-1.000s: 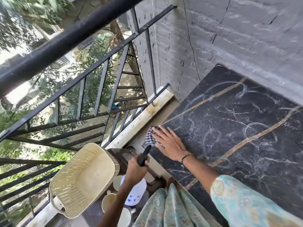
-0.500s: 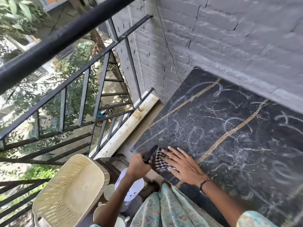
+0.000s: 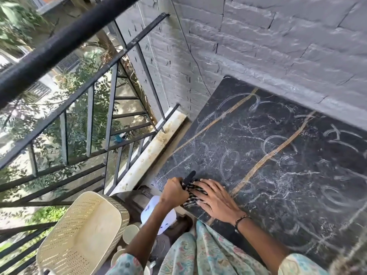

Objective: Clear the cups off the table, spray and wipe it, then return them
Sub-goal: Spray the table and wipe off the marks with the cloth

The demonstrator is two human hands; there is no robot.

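Both hands have met at the near-left table edge: flat right hand (image 3: pixel 215 201) presses the checked black-and-white cloth (image 3: pixel 192 192) onto the black marble-patterned table (image 3: pixel 278 165), just right of the left hand (image 3: pixel 174 192) fisted around a black spray-bottle handle (image 3: pixel 189 176).

From my head view I look down on the dark marbled surface (image 3: pixel 278 165), streaked with pale ring marks and set against a grey brick wall (image 3: pixel 278 46). My right hand (image 3: pixel 215 199) lies flat on a checked cloth (image 3: pixel 190 195) at the surface's near left corner. My left hand (image 3: pixel 174 192) grips a spray bottle (image 3: pixel 155 213) just beside it, the black nozzle poking up. Below sit a cream basket (image 3: pixel 79 235) and pale cups (image 3: pixel 130 233), with a black railing (image 3: pixel 89 92) to the left.
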